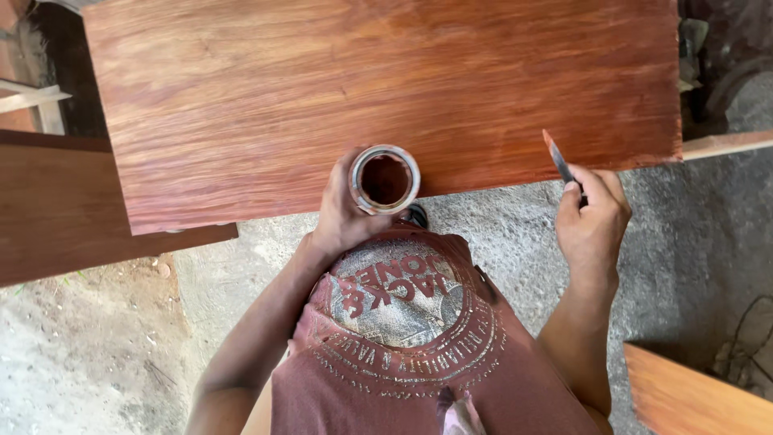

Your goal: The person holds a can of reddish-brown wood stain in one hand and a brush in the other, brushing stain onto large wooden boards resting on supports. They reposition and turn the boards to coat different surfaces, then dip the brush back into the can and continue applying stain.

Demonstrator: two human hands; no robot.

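A: What fills most of the view?

B: 1 wide reddish board [386, 97], grain running left to right. Its near edge slants slightly, its left end sits at the upper left, and its right end stops short of the frame's right side. Its whole top surface is open.

A: And around it?

B: Grey concrete floor [105, 354] lies below the near edge, with open room to the person's left. A darker plank [56, 209] runs under the board's left end. Another wooden piece [692, 399] pokes in at the bottom right corner, well apart from the hands.

A: The hands?

B: The left hand [338, 213] wraps around a small round tin [385, 180], fingers closed on its side. The tin is open at the top, dark red-brown inside, and held over the board's near edge, right at the middle.

A: The right one?

B: The right hand [592, 217] pinches a thin brush [557, 157] between thumb and fingers, a narrow, closed grip. The reddish tip points up and left, overlapping the board's near edge close to its right corner. The 2 hands are well apart.
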